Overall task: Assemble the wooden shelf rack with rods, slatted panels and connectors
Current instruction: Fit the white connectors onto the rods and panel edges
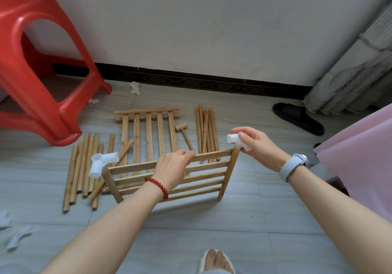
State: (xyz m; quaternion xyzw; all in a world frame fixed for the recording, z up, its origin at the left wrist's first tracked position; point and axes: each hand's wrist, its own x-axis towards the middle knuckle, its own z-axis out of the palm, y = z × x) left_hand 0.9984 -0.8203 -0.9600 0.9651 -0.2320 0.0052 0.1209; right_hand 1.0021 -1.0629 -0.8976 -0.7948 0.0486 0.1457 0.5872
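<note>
White connector (pixel 237 143) pinched; left hand (pixel 172 168) grips panel (pixel 203 176).

Both bare forearms reach forward from the near edge. The left hand (pixel 172 168), palm down with a red bead bracelet (pixel 158 186) at the wrist, curls its fingers in a grip. The right hand (pixel 255 144), wearing a grey wristband (pixel 291 166), pinches with curled fingers further right.

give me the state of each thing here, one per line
held slatted panel: upright on edge, gripped at its top slat
left hand: grips that slat
right hand: pinches right connector
right connector: at top of panel's right rod
left connector: seated on left rod
second panel: flat on floor
mallet: lying unused
red stool: tilted
</note>
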